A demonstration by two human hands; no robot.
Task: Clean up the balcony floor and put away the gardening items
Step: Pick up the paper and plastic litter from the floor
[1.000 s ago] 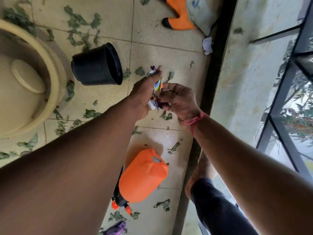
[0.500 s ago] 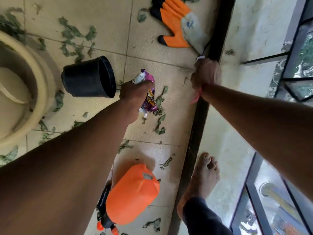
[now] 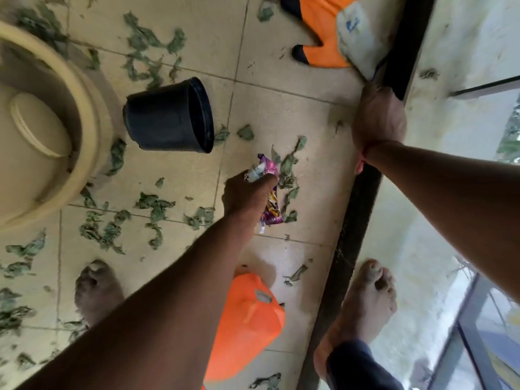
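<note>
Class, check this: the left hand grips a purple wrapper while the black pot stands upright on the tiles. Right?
No. The head view shows the black pot lying on its side on the tiles; the left hand does grip the purple wrapper.

From the left hand point(image 3: 247, 198) gripping the wrapper point(image 3: 270, 192): black pot point(image 3: 168, 115) on its side blocks 11 o'clock, beige tub point(image 3: 91, 130) fills 9 to 10, orange tank point(image 3: 247, 327) sits at 6. Black floor rail point(image 3: 357, 209) runs along 3 o'clock, right hand point(image 3: 378, 116) over it at 2. Leaf-strewn tile point(image 3: 281, 114) lies open at 12 to 1, up to the orange glove point(image 3: 332, 38).
</note>
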